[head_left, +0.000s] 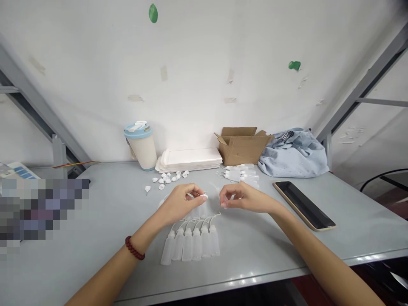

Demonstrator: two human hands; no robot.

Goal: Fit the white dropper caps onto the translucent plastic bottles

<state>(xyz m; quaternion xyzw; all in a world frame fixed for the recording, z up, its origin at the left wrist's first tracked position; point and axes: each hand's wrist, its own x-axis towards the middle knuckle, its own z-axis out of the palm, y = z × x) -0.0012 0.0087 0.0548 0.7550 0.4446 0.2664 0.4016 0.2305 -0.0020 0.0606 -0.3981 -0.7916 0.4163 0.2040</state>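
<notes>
Thumb and fingers of my left hand (188,199) pinch a small white cap (205,196) above the table. Across a narrow gap, my right hand (237,197) has its thumb and fingertips brought together; whether anything tiny is between them cannot be made out. Below the hands lies a row of several translucent squeeze bottles (192,244), each with a thin bent tube at its neck. More bottles (201,211) lie just behind that row, partly hidden by my left hand. Loose white caps (165,177) are scattered beyond it, and a single cap (147,188) lies nearer.
Along the wall stand a cup with a blue lid (143,146), a stack of white envelopes (191,158), an open cardboard box (244,148) and a bundled light-blue cloth (293,155). Further bottles (240,173) lie before the box. A phone (304,205) rests at right.
</notes>
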